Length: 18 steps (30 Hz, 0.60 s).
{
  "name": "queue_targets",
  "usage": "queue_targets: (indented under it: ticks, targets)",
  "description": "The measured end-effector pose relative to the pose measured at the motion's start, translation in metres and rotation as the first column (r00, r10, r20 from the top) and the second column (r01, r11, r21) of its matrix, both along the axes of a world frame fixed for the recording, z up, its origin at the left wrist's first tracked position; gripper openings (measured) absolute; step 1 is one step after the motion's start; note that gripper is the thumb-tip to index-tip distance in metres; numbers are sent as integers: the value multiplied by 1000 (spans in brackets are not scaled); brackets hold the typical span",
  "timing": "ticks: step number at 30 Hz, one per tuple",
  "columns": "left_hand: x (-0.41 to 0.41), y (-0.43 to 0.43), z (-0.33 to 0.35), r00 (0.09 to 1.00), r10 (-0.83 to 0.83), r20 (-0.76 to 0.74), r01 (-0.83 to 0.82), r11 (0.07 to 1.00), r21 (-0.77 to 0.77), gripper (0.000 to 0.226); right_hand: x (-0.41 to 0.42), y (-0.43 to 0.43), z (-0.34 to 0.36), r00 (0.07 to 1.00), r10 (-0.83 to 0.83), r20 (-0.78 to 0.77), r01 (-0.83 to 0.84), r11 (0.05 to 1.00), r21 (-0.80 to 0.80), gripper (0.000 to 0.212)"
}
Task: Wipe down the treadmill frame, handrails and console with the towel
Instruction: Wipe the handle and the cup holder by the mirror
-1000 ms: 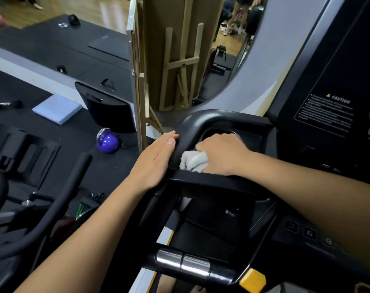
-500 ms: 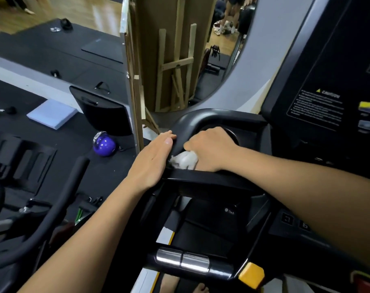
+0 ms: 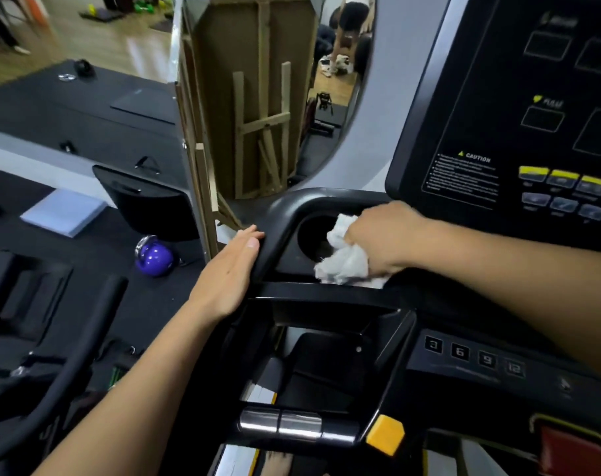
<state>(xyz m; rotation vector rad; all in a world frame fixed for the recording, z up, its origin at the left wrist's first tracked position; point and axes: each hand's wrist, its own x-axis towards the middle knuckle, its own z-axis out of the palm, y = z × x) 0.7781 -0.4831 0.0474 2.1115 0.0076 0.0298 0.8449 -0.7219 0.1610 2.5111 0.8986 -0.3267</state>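
A crumpled white towel lies against the right rim of the round cup holder in the black treadmill's left tray. My right hand is closed around the towel and presses it on the tray. My left hand rests flat, fingers together, on the outer left edge of the tray frame. The black console panel with a caution label and yellow buttons rises at the right. A handrail bar with silver pulse sensors runs below the tray.
A purple kettlebell and a pale foam pad lie on the black floor mat at left. A wood-backed mirror panel stands just beyond the tray. A black exercise-bike handle curves up at lower left. Numbered speed keys line the lower console.
My right hand has slid the towel to the right, from the tray's left corner to the right side of the cup holder, uncovering the hole. My left hand has stayed on the frame edge.
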Motion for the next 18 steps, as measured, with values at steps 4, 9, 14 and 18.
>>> queue_targets:
  ticks: [4,9,14,18]
  targets:
    - [-2,3,1,999,38,33,-35,996,-84,79,8,9,49,992,-85,-97,117,909,401,28]
    - [-9,2,14,997,47,58,-40,993,-112,36,-16,50,13,905,26,-425,316,628,711,59]
    - [-7,5,13,983,155,-97,-183,792,-582,51,-39,88,-59,976,-18,-218,158,749,644,67]
    - [-8,6,11,957,282,-62,-262,756,-599,44,7,79,-64,982,-179,-68,186,806,561,58]
